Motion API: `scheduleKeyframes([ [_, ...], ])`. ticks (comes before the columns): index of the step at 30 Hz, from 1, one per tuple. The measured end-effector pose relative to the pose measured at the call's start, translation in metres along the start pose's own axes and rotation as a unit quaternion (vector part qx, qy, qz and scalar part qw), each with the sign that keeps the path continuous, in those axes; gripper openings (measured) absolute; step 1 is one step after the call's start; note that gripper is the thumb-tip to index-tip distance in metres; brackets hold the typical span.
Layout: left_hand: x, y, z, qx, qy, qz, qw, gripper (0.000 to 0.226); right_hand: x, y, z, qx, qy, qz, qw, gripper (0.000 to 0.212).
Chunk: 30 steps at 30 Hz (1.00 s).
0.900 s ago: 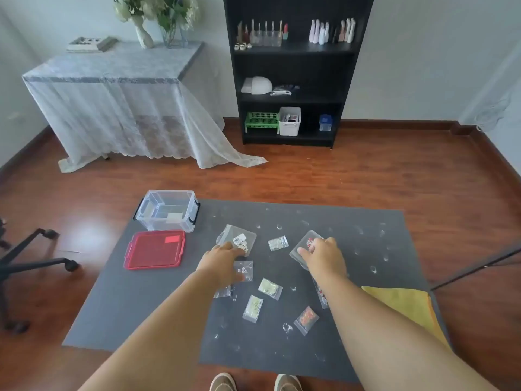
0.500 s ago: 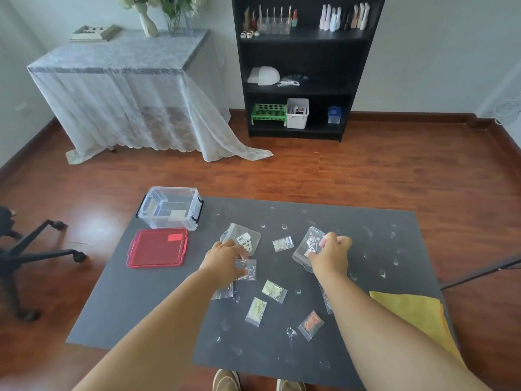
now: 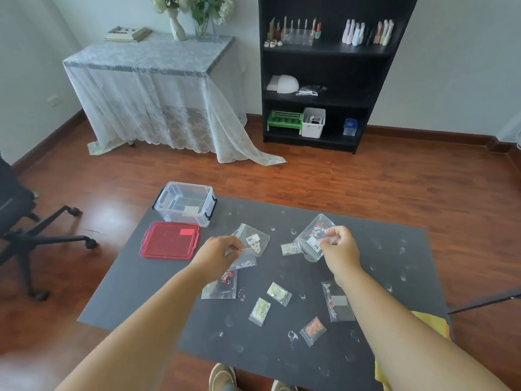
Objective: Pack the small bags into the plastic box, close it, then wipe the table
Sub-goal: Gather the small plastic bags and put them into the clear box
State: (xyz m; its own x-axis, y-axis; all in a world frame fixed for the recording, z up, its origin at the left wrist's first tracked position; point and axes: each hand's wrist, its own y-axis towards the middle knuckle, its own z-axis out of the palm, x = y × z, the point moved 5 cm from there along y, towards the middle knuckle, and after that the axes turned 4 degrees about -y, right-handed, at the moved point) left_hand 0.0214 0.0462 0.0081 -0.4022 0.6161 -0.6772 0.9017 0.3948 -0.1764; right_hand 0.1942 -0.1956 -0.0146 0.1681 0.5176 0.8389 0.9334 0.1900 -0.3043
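The small bags are clear zip pouches, most holding tiny beads or flakes — pale green, white, red and orange. The left hand (image 3: 217,253) is pinching a small bag of white bits (image 3: 244,260) between curled fingertips and thumb, its lower edge close to the grey table (image 3: 158,283). The right hand (image 3: 339,251) is gripping a larger bag with red and white bits (image 3: 315,235), tilting it up off the table; a white barcode sticker is showing on it, too small to read. Another large bag (image 3: 253,239), just beyond the left hand, is also carrying a barcode label, likewise unreadable.

Other bags are lying loose: a pale green one (image 3: 289,248) between the hands, two more green ones (image 3: 279,293) (image 3: 260,310) nearer the person, an orange one (image 3: 313,330), a long bag with red flowers (image 3: 337,301) beside the right forearm, and a flat bag (image 3: 221,286) under the left wrist.

The clear plastic box (image 3: 184,204) is standing open at the table's far left corner, with black latches at its ends and a pale label showing through it. Its red lid (image 3: 169,239) is lying flat just in front of it, with a lighter red sticker whose writing cannot be made out. A yellow cloth (image 3: 434,324) is showing at the right edge.

Compared with half a second ago, both hands are lifting — the right one has raised its bag clear of the table, and the left one is now holding its bag up rather than pressing on it.
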Motion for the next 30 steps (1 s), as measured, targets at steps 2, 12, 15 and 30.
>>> scheduleKeyframes([
  [2, 0.002, 0.001, -0.017, -0.023, -0.011, -0.004, 1.0, 0.012, 0.02, 0.0, 0.014, 0.021, 0.02, -0.01, 1.0, 0.021],
  [12, 0.049, 0.046, -0.156, -0.172, 0.037, -0.022, 0.984, 0.013, 0.13, -0.002, 0.112, 0.102, 0.127, -0.046, 0.986, 0.051],
  [15, 0.071, 0.063, -0.173, -0.174, 0.033, -0.033, 0.984, 0.015, 0.15, 0.001, 0.139, 0.103, 0.141, -0.054, 0.983, 0.057],
  [30, 0.111, 0.082, -0.128, -0.109, 0.104, 0.026, 0.988, 0.017, 0.225, 0.02, 0.259, 0.09, -0.016, -0.163, 0.982, 0.009],
])
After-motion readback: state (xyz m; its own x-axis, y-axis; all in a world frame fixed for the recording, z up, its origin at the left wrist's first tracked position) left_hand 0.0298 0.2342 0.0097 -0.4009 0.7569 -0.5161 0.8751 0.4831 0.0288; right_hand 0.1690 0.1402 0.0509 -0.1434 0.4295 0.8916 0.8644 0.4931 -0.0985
